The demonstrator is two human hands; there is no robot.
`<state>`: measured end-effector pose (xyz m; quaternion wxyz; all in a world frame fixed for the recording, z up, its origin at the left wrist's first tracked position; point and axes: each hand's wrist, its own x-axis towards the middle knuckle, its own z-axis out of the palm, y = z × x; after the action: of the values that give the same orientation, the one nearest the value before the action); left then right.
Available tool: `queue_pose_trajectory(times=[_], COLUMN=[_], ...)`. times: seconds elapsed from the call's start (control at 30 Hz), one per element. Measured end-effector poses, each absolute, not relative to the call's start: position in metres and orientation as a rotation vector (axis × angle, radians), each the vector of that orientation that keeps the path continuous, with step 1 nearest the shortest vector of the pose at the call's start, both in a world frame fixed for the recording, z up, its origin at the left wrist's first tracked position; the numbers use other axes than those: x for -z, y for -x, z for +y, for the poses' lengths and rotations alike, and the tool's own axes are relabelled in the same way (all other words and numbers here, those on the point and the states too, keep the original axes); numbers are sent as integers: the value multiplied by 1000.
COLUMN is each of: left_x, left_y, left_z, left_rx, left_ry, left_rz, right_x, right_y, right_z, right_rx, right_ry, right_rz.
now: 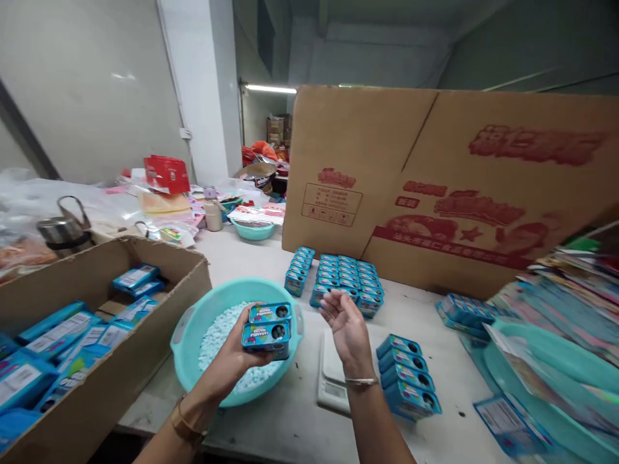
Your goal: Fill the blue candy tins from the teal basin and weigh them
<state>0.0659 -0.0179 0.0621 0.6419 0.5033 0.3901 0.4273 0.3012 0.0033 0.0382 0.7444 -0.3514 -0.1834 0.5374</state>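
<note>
My left hand point(233, 351) is wrapped round two small blue candy boxes point(267, 327), one beside the other, each with a round dark hole on its top face. They are held over a turquoise basin point(187, 316) of pale blue candies point(220, 332). My right hand point(347, 325), palm turned up and fingers stretched out, holds nothing. It hovers above a white kitchen scale point(331, 386). To the right of my right wrist stands a row of blue candy boxes point(406, 377). More rows of these boxes point(345, 280) stand farther back.
A cardboard carton point(164, 309) with blue boxes lies at left. Behind the table stands a tall cardboard sheet point(358, 148). At right are stacked turquoise basins point(541, 361), a flat blue package point(512, 422) and piled papers point(565, 303). A metal flask point(65, 233) stands far left.
</note>
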Motion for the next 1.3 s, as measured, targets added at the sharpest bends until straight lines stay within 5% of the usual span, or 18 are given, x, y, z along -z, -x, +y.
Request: queue_pose_trajectory(times=[0.23, 0.47, 0.7, 1.07, 1.3], left_x=[-23, 50, 53, 60, 109], left_y=[-171, -226, -237, -156, -107], left_z=[-20, -6, 11, -44, -99], left_rx=[-746, -758, -626, -685, -910], left_ry=[-1242, -995, -1213, -1521, -1307], left_rz=[685, 679, 663, 897, 1435], right_x=[-36, -6, 11, -4, -14], right_y=[-390, -419, -422, -425, -305], right_z=[-72, -101, -93, -109, -81], right_rx=[-828, -820, -866, -730, -857], right_ry=[812, 921, 956, 929, 1123], right_rz=[-372, -297, -262, -290, -824])
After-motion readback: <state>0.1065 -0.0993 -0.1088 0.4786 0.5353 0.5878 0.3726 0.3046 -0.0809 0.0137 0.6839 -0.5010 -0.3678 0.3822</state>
